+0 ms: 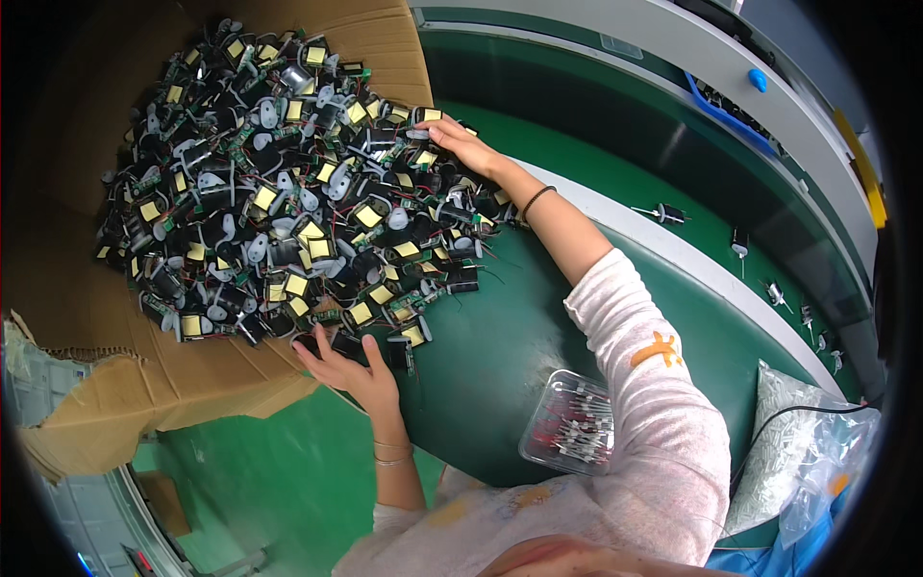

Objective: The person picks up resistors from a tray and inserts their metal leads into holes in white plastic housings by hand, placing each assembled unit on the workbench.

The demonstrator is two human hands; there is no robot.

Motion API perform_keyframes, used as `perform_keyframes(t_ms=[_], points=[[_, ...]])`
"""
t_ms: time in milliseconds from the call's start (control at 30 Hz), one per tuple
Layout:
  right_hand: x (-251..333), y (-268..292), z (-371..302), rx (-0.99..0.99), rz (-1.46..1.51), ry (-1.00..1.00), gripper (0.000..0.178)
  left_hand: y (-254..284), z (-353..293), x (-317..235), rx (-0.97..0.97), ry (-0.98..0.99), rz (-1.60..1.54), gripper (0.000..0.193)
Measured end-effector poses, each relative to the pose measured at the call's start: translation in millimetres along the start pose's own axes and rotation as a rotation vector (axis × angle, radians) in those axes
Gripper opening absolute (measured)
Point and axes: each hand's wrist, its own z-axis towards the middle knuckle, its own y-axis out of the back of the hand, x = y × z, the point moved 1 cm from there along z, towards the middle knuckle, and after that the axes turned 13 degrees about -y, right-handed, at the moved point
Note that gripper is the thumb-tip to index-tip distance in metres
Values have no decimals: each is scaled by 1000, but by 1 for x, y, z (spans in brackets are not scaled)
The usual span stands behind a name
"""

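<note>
A big heap of small electronic assemblies (pixel 279 192) spills from a cardboard box (pixel 385 48) onto the green tabletop. Each assembly has a black cylinder, a little green circuit board, thin wires, grey plastic pieces and a yellow pad. My left hand (pixel 358 377) is at the heap's near edge, palm up, with fingers and thumb spread beside the lowest pieces. Across the pile, my right hand (pixel 464 149) rests against its far right edge, fingers stretched out over the outermost assemblies. Neither hand grips a piece that I can see.
On the green tabletop (pixel 481 385) a clear tray (pixel 529 438) holds thin leaded parts. A plastic bag of white pieces (pixel 779 452) lies at the right. Beyond the white table rim, a green conveyor belt (pixel 707 245) carries several spaced assemblies. A blue tray (pixel 731 120) stands past it.
</note>
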Motion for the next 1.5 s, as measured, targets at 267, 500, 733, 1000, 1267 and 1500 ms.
perform_keyframes(t_ms=[267,500,733,1000,1267,1500], points=[[18,-5,-66,279,-5,58,42,-5,5,9,130,0,-146,60],[46,32,-122,604,-15,-123,49,-2,4,3,165,-55,-172,56],[12,82,-87,-113,138,-178,43,2,6,-6,159,-53,-191,52],[-31,46,-50,-404,-775,-246,64,2,5,-7,188,-50,-153,49],[-22,47,-64,-268,-167,30,30,-1,6,-6,186,-59,-156,51],[-28,31,-70,-242,-306,198,22,0,2,-12,227,-98,-165,50]])
